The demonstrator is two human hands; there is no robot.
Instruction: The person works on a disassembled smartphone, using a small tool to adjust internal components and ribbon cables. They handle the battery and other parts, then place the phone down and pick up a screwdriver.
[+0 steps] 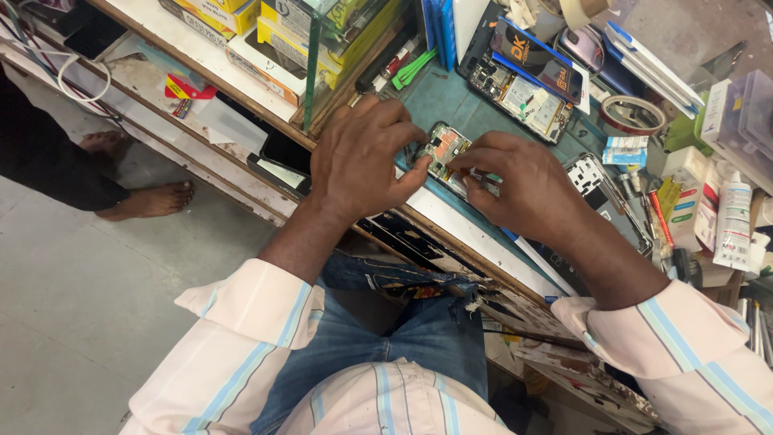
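The opened smartphone with exposed circuit board (445, 155) lies on the blue-green work mat (451, 101) at the bench edge. The left hand (362, 157) pinches its left end; the right hand (515, 185) presses fingertips onto its board. A second opened phone (523, 97) lies beyond, a tape roll (632, 115) to the right.

A phone repair shop: opened phones (527, 97), tape rolls (632, 115), tools crowd the counter (451, 101).

Teal mat (451, 101); green tweezers (413, 68); striped pink-blue sleeves (241, 338); blue jeans (419, 330).
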